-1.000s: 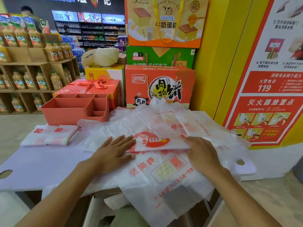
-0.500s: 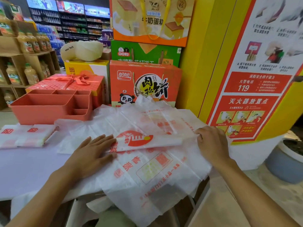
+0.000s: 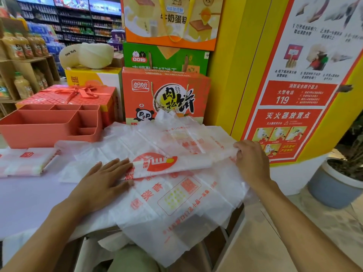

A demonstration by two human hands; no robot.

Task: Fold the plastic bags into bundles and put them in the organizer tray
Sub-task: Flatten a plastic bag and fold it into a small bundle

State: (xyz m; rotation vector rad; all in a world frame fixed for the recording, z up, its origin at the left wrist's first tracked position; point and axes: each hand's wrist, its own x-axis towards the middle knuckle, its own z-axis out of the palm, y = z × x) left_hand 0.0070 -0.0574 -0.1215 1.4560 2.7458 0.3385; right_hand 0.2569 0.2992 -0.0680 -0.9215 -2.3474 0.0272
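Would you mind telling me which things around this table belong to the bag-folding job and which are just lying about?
Part of the job: the plastic bag, pressed by the left hand and pinched by the right hand; loose bags beneath; folded bundle; organizer tray.

Just lying about: gift box; snack cartons; juice bottles; plant pot; poster.

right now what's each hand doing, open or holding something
Left hand: open, flat, pressing the folded plastic bag.
Right hand: holding the bag's right end, fingers curled on it.
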